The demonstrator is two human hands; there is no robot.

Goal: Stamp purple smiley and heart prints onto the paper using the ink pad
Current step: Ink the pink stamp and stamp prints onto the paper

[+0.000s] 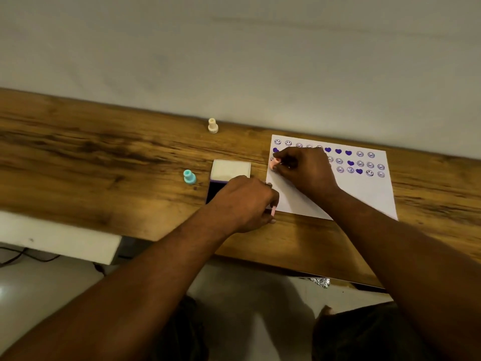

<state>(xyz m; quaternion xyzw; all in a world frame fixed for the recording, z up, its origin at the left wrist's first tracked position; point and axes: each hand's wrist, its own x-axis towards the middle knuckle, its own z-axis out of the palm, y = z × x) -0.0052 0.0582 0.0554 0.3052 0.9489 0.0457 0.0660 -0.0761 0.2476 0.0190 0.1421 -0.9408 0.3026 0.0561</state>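
Resting on the near side of the open purple ink pad [217,190], the left hand [242,201] has its grip closed around a small pink piece [273,210], touching the white paper's [359,194] near corner. Just beyond, the right hand [303,168] pinches a pink stamp [273,164] down on the paper's left edge, beside rows of purple smileys and hearts. A teal stamp [189,176] stands left of the pad; a cream stamp [213,125] stands farther back on the wooden surface [104,165].
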